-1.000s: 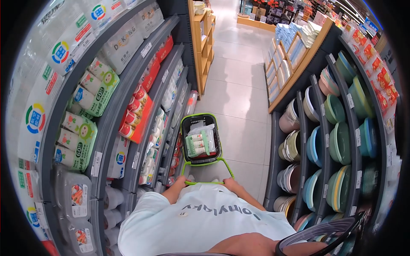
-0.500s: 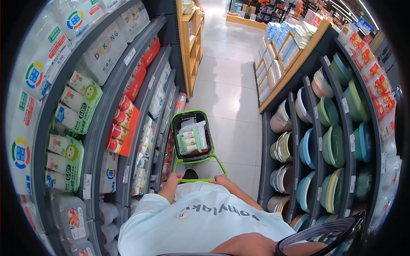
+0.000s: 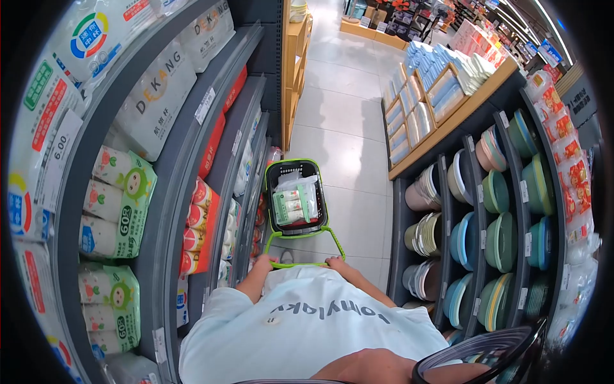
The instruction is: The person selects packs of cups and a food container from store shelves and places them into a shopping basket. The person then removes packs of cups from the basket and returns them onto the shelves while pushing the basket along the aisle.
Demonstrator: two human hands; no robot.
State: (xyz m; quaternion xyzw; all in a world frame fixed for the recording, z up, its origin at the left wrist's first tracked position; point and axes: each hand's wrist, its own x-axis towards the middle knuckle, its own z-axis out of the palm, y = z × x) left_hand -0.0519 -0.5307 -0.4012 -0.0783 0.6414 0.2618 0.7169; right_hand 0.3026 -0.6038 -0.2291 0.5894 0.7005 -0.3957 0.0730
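Observation:
My left hand (image 3: 263,262) is closed round the left end of the green handle (image 3: 337,242) of a shopping basket. My right hand (image 3: 334,262) grips the same handle at its right end. In front of me, low over the tiled floor, is the black shopping basket (image 3: 277,171) with a green rim. Inside it a green-and-white pack of paper cups (image 3: 292,204) lies beside clear plastic packaging (image 3: 309,188), with something red partly hidden beneath.
On the left, shelves hold cup packs (image 3: 118,201) and white DEKANG bags (image 3: 155,96). To the right stand shelves of plastic basins (image 3: 501,242) and a wooden display (image 3: 422,109) of folded goods. A grey tiled aisle (image 3: 339,89) runs ahead between them.
My view has moved along the aisle; the left shelf goods look larger and sit lower. The basket appears slightly further right and higher. Both hands keep hold of the handle.

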